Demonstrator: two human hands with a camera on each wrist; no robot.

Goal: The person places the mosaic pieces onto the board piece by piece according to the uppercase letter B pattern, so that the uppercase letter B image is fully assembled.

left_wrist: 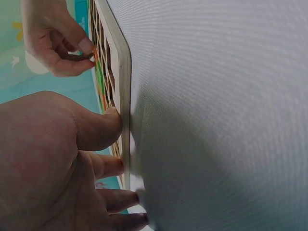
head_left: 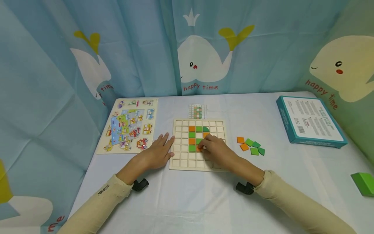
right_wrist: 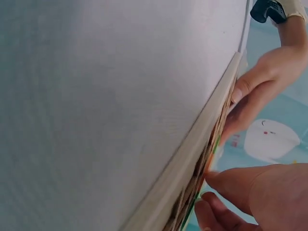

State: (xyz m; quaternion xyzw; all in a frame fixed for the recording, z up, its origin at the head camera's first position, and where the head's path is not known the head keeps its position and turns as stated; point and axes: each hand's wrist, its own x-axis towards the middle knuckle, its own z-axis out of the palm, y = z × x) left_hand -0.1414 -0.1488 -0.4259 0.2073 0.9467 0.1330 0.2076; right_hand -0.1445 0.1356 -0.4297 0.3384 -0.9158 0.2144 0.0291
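Placing step, it seems: right hand pinches an orange tile in the nearest filled row of the grid board, thumb and fingers drawn in narrow on it. Fingers cover part of the tile, so can't be sure it sits fully down in its square. Next move probably calls for pressing it flat and letting go. Pose: right hand over the board from the right, fingertips down. Left hand at the board's left edge, fingers fairly straight and apart, thumb touching the rim; likely steadying. Farther up the board, orange and green tiles fill squares, one bare square among them. Loose tiles on the surface, right of the board; likely source of the next piece. Just past the board's far edge: pattern card, presumably the guide.
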